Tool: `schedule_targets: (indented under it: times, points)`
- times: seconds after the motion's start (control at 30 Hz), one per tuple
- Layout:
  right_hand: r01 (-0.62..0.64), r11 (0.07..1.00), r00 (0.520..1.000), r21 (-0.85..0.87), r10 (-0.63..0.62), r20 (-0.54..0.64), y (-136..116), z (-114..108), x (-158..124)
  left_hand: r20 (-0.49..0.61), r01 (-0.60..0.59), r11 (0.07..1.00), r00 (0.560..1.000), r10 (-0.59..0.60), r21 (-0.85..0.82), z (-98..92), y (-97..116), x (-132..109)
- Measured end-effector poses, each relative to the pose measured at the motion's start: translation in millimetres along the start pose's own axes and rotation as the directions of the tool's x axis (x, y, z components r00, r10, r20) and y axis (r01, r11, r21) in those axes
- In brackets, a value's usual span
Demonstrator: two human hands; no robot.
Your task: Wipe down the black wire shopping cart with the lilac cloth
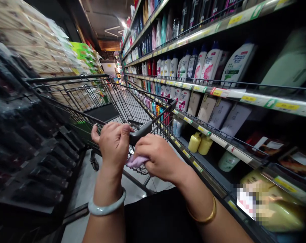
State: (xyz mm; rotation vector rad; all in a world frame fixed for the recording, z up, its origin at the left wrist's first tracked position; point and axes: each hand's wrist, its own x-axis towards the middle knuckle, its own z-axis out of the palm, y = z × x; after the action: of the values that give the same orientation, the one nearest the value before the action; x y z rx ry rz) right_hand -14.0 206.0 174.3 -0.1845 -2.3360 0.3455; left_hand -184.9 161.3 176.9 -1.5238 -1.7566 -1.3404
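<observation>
A metal shopping cart (92, 98) stands in front of me in a store aisle, its basket holding nothing I can see. My left hand (114, 141) is closed around the cart's dark handle bar (140, 131). My right hand (159, 157) is closed just below the handle, pinching a small pale purple cloth (136, 161) that sticks out between the two hands. A pale green bangle sits on my left wrist and a gold one on my right.
Shelves on the right (218, 91) carry shampoo and lotion bottles, boxes and two yellow bottles (200, 143). On the left hang dark packaged goods (29, 141) and stacked packs (29, 37) above. The aisle floor (84, 189) runs ahead under the cart.
</observation>
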Motion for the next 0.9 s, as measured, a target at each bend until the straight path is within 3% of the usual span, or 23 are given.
schedule_targets:
  times: [0.07, 0.17, 0.23, 0.33, 0.4, 0.47, 0.53, 0.6, 0.7, 0.73, 0.77, 0.9]
  points:
    - [-0.029, 0.998, 0.962, 0.051, 0.042, -0.271, 3, -1, 2, 0.014, -0.021, 1.000, 1.000, 0.021, -0.015, 2.4, 7, -2]
    - [-0.116, 0.987, 0.792, 0.109, 0.158, -0.590, 16, 12, 5, 0.029, -0.024, 0.999, 0.999, 0.023, 0.025, 5.1, 15, -3]
    - [-0.196, 0.972, 0.722, 0.134, 0.235, -0.651, 26, 23, 7, 0.035, -0.024, 0.998, 0.999, 0.022, 0.060, 5.8, 17, -2]
    - [-0.250, 0.950, 0.654, 0.187, 0.308, -0.691, 28, 33, 10, 0.046, -0.035, 0.995, 0.998, 0.031, 0.088, 6.8, 11, -1]
    - [-0.165, 0.970, 0.679, 0.180, 0.244, -0.692, 19, 33, 14, 0.023, -0.066, 0.995, 0.998, 0.064, 0.072, 8.1, 5, -2]
    - [-0.039, 0.990, 0.765, 0.135, 0.117, -0.634, 11, 30, 18, -0.034, -0.117, 0.993, 0.992, 0.118, 0.034, 9.4, -1, -4]
    - [0.014, 0.995, 0.807, 0.103, 0.049, -0.588, 11, 28, 21, -0.075, -0.137, 0.990, 0.987, 0.138, 0.018, 9.7, -3, -6]
    - [-0.037, 0.994, 0.774, 0.104, 0.094, -0.626, 18, 29, 22, -0.096, -0.115, 0.993, 0.988, 0.118, 0.029, 8.8, -1, -8]
    - [-0.186, 0.968, 0.642, 0.167, 0.248, -0.726, 25, 35, 23, -0.129, -0.093, 0.995, 0.987, 0.098, 0.045, 6.1, 5, -9]
    - [-0.210, 0.960, 0.620, 0.184, 0.276, -0.734, 23, 37, 23, -0.130, -0.098, 0.994, 0.986, 0.104, 0.052, 5.2, 7, -9]
    - [-0.208, 0.960, 0.626, 0.186, 0.277, -0.729, 20, 38, 23, -0.124, -0.107, 0.992, 0.986, 0.114, 0.059, 4.3, 8, -9]
    - [-0.080, 0.991, 0.747, 0.103, 0.128, -0.652, 16, 39, 22, -0.169, -0.161, 0.986, 0.972, 0.165, 0.035, 3.2, 8, -9]
